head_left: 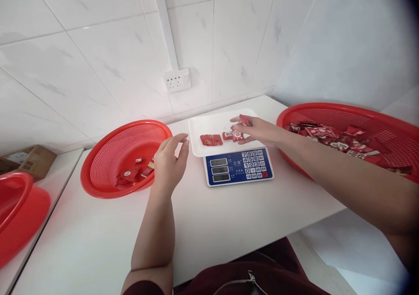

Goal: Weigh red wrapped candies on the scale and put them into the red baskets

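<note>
A digital scale (239, 167) with a blue keypad panel and a white tray (203, 127) stands before me. My right hand (260, 130) is over the right part of the tray, its fingers closed around small red wrapped packets (238, 133). On the tray lies a flat red packet (211, 140); a smaller red and white packet (227, 135) is just beside my right fingertips. My left hand (170, 162) hovers between the tray and the left red basket (104, 149). Its thumb and fingers are apart, with nothing in them. Several red packets (128, 175) lie in that basket.
A larger red basket (330, 108) full of red packets (347, 144) stands at the right, under my right forearm. Another red basket (32, 216) and a cardboard box (38, 163) are at the far left. A tiled wall with a socket (177, 80) closes off the back.
</note>
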A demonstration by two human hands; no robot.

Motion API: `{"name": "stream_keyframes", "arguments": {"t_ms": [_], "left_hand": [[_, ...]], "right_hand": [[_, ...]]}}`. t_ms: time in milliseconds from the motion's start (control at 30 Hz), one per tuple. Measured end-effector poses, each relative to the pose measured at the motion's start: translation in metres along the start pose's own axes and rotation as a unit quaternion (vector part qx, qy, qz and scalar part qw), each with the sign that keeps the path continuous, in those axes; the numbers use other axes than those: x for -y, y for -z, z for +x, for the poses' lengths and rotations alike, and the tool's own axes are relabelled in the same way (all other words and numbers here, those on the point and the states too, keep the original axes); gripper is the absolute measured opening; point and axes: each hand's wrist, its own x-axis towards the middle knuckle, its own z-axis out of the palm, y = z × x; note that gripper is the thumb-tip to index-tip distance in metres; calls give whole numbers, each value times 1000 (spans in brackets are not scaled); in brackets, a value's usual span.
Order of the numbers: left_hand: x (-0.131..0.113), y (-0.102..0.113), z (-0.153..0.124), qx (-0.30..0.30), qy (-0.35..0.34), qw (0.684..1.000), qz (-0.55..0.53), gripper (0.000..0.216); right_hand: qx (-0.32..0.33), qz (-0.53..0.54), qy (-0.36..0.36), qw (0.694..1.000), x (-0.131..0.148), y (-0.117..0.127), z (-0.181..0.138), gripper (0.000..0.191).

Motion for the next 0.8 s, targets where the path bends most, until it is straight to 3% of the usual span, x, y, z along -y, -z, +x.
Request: {"name": "stream_keyframes", "arguments": {"t_ms": [133,267,467,567,700,800], "left_hand": [[0,-1,0,2,2,1000,1,21],[0,-1,0,0,-3,1000,-2,20],[1,1,1,1,12,1000,9,21],[2,1,1,-7,10,1000,6,21],[3,1,0,-4,13,1000,4,21],[2,1,0,-4,14,1000,5,21]], "right_hand": [[3,6,16,1000,4,-8,-1,49],[3,19,18,1000,5,-9,0,46],[-91,-52,53,993,1,1,1,27],[-117,-105,44,987,-2,12,0,39],[-57,-121,-7,991,-8,27,-4,59],[-14,-76,-40,996,-16,35,-6,44]]}}
